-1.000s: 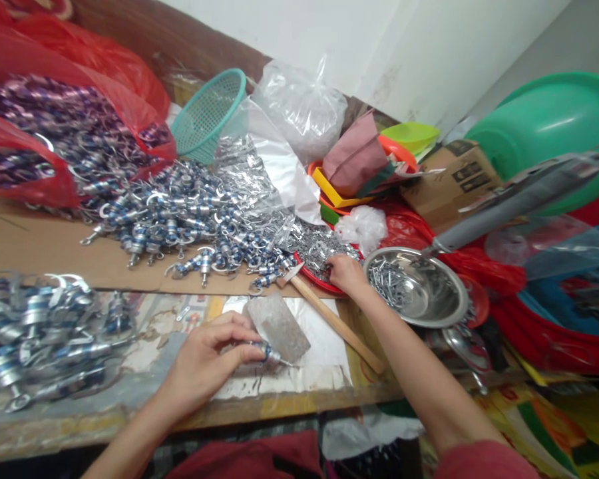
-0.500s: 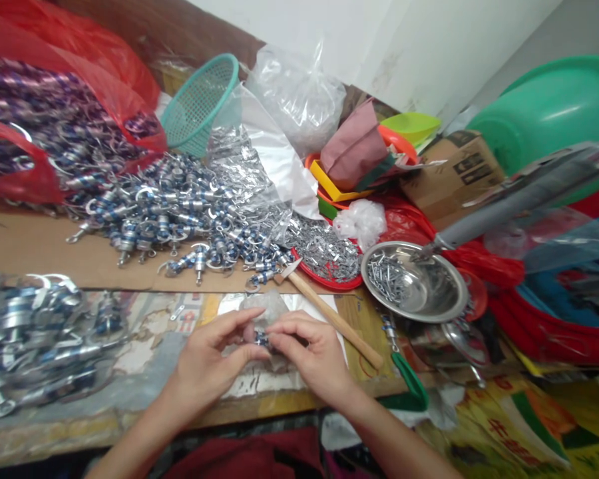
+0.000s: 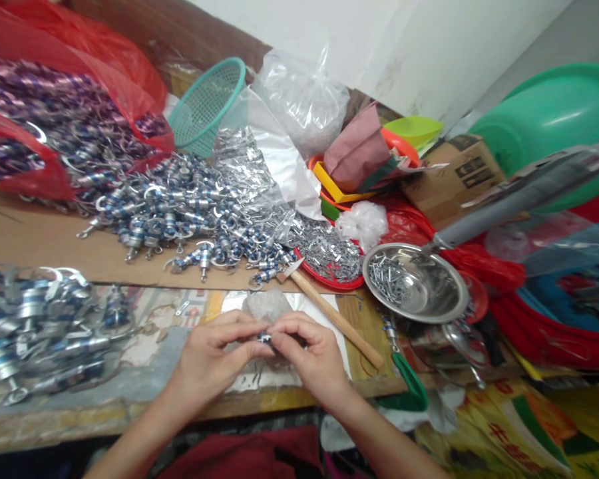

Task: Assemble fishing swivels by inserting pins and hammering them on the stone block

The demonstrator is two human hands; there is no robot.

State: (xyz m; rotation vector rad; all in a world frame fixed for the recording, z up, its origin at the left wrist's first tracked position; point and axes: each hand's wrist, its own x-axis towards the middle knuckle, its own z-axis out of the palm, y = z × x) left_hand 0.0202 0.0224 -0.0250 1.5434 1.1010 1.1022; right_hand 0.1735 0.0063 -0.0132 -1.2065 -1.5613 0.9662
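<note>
A worn bench carries brown cardboard along its far side, a white sheet under a grey block, and, at left, a heap of what seem blue-banded metal fittings.

1 head-worn camera looks forward and down, near the bench.

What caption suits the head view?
Left hand and right hand pinch a metal part over a grey block, hammer alongside.

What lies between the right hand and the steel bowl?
In the head view, the hammer's wooden handle lies slantwise between the right hand and the steel bowl.
</note>
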